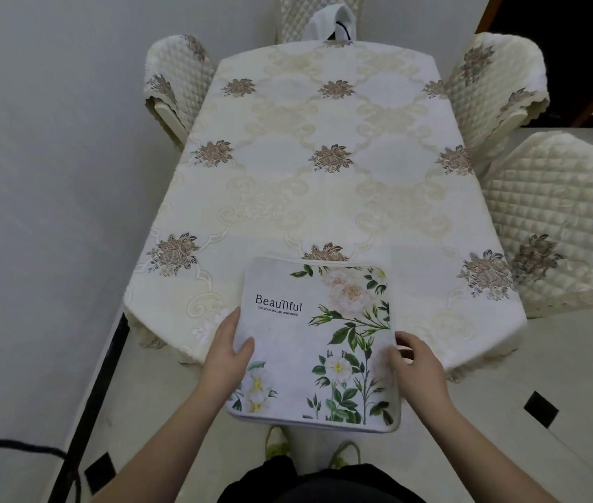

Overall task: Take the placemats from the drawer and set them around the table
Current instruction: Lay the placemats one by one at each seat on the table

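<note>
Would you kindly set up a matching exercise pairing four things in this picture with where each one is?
Things:
1. left hand
2. right hand
3. placemats
4. white bag

Places:
A. far end of the table
B. held over the table's near edge
C. on the stack's flowered side
D. on the stack's side nearest the printed word

Pairs: 1-D, 2-C, 3-B, 4-A
</note>
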Available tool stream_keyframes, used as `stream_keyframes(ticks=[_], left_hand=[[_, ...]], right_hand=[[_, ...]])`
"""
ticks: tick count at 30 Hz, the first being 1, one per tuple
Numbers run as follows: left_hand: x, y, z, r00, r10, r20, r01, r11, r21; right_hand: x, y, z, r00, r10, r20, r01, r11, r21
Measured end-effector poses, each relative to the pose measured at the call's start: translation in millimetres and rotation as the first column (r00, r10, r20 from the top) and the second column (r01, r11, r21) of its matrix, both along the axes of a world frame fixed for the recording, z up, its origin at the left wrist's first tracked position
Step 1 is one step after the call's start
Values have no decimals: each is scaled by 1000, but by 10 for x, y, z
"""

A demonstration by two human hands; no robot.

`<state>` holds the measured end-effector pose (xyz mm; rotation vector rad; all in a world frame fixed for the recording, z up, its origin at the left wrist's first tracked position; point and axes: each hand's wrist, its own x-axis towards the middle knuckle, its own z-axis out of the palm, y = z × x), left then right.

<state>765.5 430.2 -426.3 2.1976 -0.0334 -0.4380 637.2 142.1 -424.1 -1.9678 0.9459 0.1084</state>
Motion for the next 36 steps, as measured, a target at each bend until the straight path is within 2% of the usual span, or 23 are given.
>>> stream_keyframes(ticks=[4, 8, 12, 16, 23, 30, 36], left_hand=[[-91, -14, 95, 998, 51, -24, -53, 994, -93], [-147, -65, 185, 996, 76, -43, -80, 992, -94], [-125, -65, 220, 994, 103, -42, -105, 993, -62], [-118, -1, 279, 996, 87, -9, -87, 991, -105], [-115, 155, 472, 995, 39, -96, -71, 931, -357], [-119, 289, 713, 988, -142, -66, 92, 868, -488], [-232, 62, 894, 950, -301, -85, 200, 794, -574]], right_hand=[[54, -10, 25, 999, -37, 28, 34, 994, 103], [100, 9, 66, 998, 32, 51, -41, 984, 176], [137, 0, 129, 993, 79, 88, -93, 982, 167], [53, 22, 220, 992, 70, 106, -85, 984, 154], [-291, 125, 509, 973, -100, 208, 66, 985, 162], [-747, 564, 911, 907, -278, 317, 250, 960, 126], [-1258, 746, 1158, 828, -406, 388, 411, 909, 75]])
